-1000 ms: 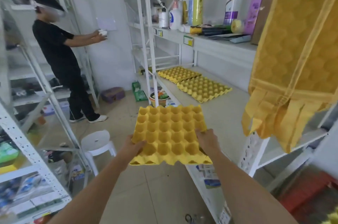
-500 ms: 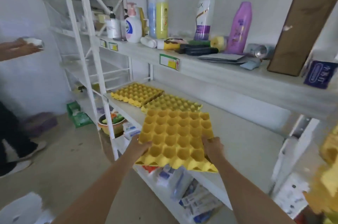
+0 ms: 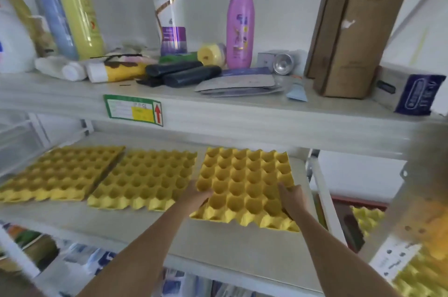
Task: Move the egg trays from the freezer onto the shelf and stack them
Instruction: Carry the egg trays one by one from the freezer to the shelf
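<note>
I hold a yellow egg tray low over the right part of the grey shelf; whether it rests on the board I cannot tell. My left hand grips its near left edge and my right hand grips its near right edge. Two more yellow egg trays lie flat on the same shelf: one in the middle, close beside the held tray, and one at the far left.
The shelf above carries bottles, dark rolls, packets and a brown box, overhanging the trays. A white upright post stands right of the held tray. More yellow trays show at the lower right.
The view has turned to face the shelf and closed in. The tray in both hands has moved forward and right, now over the shelf board beside the two lying trays.
</note>
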